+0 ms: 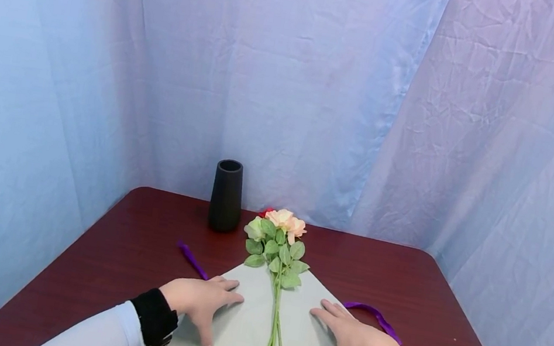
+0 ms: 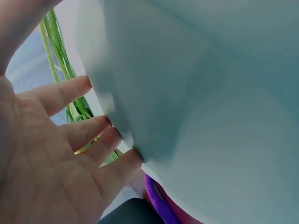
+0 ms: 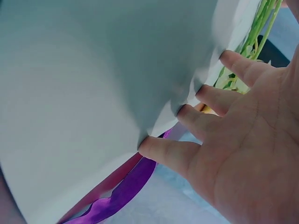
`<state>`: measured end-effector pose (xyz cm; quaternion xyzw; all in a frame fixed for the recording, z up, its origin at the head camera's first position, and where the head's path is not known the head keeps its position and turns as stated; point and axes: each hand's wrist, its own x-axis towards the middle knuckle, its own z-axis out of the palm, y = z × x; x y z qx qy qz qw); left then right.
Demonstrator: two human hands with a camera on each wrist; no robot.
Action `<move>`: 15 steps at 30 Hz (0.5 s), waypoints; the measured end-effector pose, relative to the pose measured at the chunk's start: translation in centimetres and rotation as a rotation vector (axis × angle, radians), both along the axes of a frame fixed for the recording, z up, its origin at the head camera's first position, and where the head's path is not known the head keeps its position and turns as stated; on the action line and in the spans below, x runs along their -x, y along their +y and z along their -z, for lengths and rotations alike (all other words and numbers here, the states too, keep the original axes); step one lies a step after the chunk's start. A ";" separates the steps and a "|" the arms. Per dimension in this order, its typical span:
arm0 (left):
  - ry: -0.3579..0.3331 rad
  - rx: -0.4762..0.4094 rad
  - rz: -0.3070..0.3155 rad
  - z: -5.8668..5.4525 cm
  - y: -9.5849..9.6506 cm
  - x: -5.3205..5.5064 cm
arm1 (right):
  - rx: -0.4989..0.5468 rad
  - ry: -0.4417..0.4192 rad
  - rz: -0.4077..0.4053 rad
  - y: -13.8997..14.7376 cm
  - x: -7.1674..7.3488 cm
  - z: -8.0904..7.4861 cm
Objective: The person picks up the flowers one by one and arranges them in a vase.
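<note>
A pale sheet of wrapping paper [image 1: 244, 334] lies on the table with one corner pointing away. On its middle rests a bunch of artificial flowers [image 1: 277, 250], its green stems [image 1: 274, 320] toward me and its peach, red and pale green blooms past the far corner. My left hand [image 1: 205, 302] is spread on the paper's left side, fingertips [image 2: 83, 83] touching it. Opposite, my right hand [image 1: 352, 337] has its fingers apart, fingertips [image 3: 150, 143] against the paper. A purple ribbon [image 1: 374, 312] shows at both sides of the sheet, its middle hidden beneath.
A black vase [image 1: 226, 195] stands upright at the back of the dark red table [image 1: 157, 227], left of the blooms. Pale blue curtains [image 1: 290, 80] hang behind the table and at both sides.
</note>
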<state>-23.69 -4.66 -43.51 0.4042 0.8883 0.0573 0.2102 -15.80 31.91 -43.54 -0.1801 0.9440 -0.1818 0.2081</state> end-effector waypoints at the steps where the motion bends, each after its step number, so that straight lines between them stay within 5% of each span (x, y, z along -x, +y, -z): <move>1: -0.012 -0.007 -0.003 0.0 0.0 0.1 | 0.000 0.001 0.004 0.0 0.0 0.0; 15: -0.047 -0.051 -0.049 0.0 0.0 0.4 | -0.055 0.041 0.035 -0.8 0.1 0.2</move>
